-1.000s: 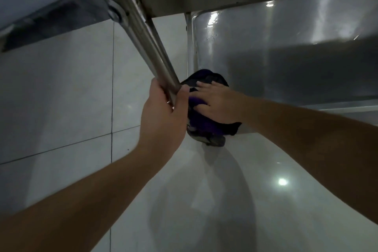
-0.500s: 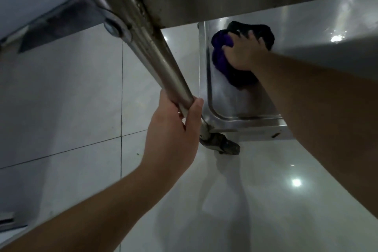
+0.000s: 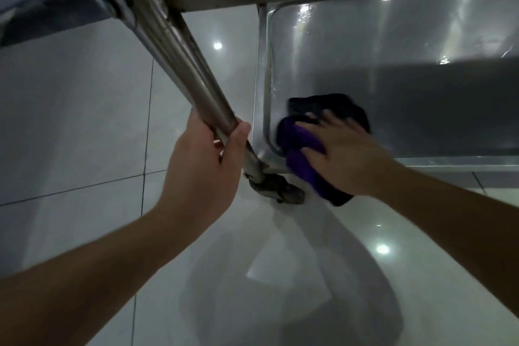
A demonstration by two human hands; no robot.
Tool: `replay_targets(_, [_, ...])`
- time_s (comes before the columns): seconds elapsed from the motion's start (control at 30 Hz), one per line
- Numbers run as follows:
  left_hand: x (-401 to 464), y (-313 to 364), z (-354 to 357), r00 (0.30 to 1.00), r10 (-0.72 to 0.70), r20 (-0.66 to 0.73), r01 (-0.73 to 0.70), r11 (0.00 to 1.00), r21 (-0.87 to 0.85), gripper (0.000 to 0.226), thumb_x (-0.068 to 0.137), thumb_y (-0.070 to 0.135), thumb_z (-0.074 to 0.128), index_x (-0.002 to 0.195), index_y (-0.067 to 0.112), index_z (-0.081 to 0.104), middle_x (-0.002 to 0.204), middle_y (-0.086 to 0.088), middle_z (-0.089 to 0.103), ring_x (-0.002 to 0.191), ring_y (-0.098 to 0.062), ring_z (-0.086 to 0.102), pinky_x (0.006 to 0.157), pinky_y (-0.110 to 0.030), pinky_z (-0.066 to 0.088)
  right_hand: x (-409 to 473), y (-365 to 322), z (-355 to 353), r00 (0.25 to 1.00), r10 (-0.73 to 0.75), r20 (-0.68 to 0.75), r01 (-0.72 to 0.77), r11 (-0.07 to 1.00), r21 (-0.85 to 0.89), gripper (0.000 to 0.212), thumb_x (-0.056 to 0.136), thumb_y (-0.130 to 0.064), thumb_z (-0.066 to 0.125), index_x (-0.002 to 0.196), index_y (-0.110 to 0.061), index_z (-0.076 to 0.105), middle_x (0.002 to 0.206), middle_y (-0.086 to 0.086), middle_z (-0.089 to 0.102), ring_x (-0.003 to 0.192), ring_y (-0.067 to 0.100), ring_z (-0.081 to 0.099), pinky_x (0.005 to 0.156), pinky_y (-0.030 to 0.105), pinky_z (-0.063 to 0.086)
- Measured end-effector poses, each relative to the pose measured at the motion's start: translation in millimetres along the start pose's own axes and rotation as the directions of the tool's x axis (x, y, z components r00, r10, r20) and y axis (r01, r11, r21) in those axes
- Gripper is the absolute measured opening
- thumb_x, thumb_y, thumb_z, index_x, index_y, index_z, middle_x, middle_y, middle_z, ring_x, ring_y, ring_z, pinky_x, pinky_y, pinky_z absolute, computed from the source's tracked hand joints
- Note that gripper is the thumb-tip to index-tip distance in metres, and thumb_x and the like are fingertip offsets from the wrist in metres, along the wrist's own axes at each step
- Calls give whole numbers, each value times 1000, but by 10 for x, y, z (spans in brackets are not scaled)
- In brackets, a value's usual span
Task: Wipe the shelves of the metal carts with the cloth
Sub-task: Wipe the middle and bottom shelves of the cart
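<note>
Purple cloth (image 3: 302,149) lies flat under right hand (image 3: 345,154) at shelf (image 3: 393,78) near-left corner — unwiped steel runs right; left hand (image 3: 205,166) grips post (image 3: 179,56).

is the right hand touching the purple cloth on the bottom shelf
Touching. The head view shows the right hand pressed flat on the purple cloth at the bottom shelf's near corner, with no gap.
</note>
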State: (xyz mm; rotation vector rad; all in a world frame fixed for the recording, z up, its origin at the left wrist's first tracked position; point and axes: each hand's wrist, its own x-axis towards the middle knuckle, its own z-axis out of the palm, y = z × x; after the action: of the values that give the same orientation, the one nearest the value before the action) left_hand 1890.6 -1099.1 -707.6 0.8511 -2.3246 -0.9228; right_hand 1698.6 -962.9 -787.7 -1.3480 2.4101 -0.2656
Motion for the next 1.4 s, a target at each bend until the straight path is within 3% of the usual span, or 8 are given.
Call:
replay_targets(0.13, [-1, -5, -4, 1000, -9, -24, 9, 1000, 8, 17, 100, 40, 60, 110, 25, 57, 102, 31, 61, 87, 15, 62, 68, 3, 40, -79, 805, -237, 952, 294, -83, -294, 956, 17, 58, 105, -47, 35, 161, -36, 23, 170, -2, 20, 157, 26, 12, 123, 48, 12])
replay_targets(0.33, [-14, -27, 4, 999, -32, -32, 31, 999, -12, 11, 102, 36, 62, 109, 30, 56, 99, 32, 64, 87, 14, 63, 66, 3, 41, 131, 1334, -441, 713, 677, -185, -637, 735, 234, 67, 100, -49, 33, 162, -26, 21, 171, 4, 17, 157, 33, 5, 124, 57, 5])
replay_targets(0.6, [-18, -21, -17, 999, -30, -10, 30, 999, -19, 14, 102, 38, 60, 112, 28, 56, 100, 36, 63, 91, 16, 62, 68, 1, 43, 1051, -195, -203, 974, 199, -108, -192, 979, 68, 67, 97, -52, 36, 160, -31, 26, 170, 0, 18, 157, 28, 8, 124, 54, 4])
replay_targets(0.8, [-8, -15, -5, 1000, -17, 0, 17, 1000, -19, 18, 103, 35, 61, 118, 25, 57, 104, 37, 60, 94, 19, 60, 69, 3, 42, 1332, -670, -99, 985, -164, 62, 165, 986, -26, 61, 103, -54, 29, 161, -35, 24, 169, -2, 23, 158, 22, 5, 125, 52, 2])
replay_targets(0.97, [5, -25, 12, 999, -45, -10, 45, 999, -14, 15, 100, 39, 60, 111, 29, 58, 104, 36, 62, 94, 18, 61, 69, 4, 40, 1295, 342, -487, 963, 224, -153, -212, 973, 89, 57, 104, -45, 36, 158, -28, 32, 165, 11, 30, 153, 32, 21, 122, 49, 16])
replay_targets(1.17, [-6, -41, 39, 998, -52, -30, 52, 999, -14, 17, 101, 38, 60, 112, 25, 61, 101, 31, 64, 88, 16, 62, 67, 4, 41, 646, 1890, -878, 750, 646, -142, -610, 759, 228, 54, 90, -47, 30, 137, -25, 47, 156, 23, 37, 146, 43, 31, 119, 58, 25])
replay_targets(1.3, [-19, -36, 52, 997, -49, -51, 49, 999, 4, 22, 100, 38, 59, 113, 22, 63, 91, 25, 65, 88, 19, 60, 67, 5, 39, 506, 1732, -751, 677, 702, -221, -654, 712, 256, 61, 96, -42, 37, 153, -21, 37, 163, 13, 31, 153, 37, 18, 122, 56, 14])
replay_targets(1.4, [-11, -46, 48, 998, -41, -50, 41, 999, 5, 24, 101, 37, 58, 114, 18, 65, 96, 37, 63, 89, 19, 60, 67, 5, 38, 546, 1102, -520, 817, 513, -265, -485, 858, 166, 60, 99, -44, 42, 155, -23, 36, 163, 12, 33, 151, 34, 23, 122, 53, 16])
